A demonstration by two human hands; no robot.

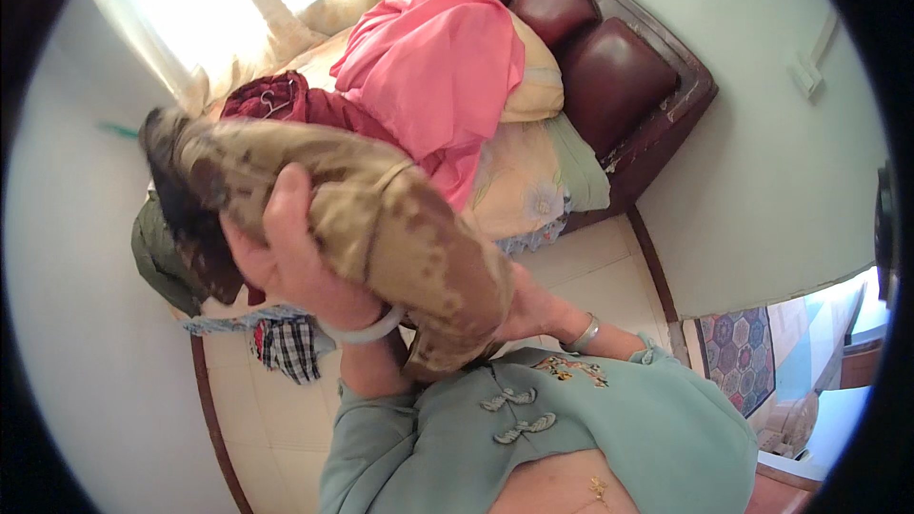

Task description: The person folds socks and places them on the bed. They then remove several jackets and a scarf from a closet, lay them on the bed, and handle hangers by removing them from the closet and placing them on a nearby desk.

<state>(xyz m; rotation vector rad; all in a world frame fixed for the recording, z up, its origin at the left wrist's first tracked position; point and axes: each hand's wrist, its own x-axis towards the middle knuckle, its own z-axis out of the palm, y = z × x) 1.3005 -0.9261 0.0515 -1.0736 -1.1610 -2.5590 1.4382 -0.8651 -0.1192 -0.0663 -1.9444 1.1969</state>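
Observation:
A camouflage-patterned garment (400, 228), bunched or folded into a long bundle, is held up in front of my body. My left hand (285, 250), with a pale bangle at its wrist, grips it near the left end. There a dark part (193, 228) hangs down, blurred. My right hand (528, 303), with a silver bracelet, is at the bundle's lower right end; its fingers are largely hidden behind the fabric. Behind the bundle, on the bed, a dark red quilted garment (328, 101) with a clothes hanger (275, 103) lies beside a pink cloth (435, 64).
The bed's maroon padded headboard (621, 78) stands against the wall. A dark green garment (161, 257) is at the bed's left corner. Black-and-white checked fabric (294, 350) is low beside the bed, near the tiled floor (285, 414). Bright curtained windows (271, 36) lie beyond.

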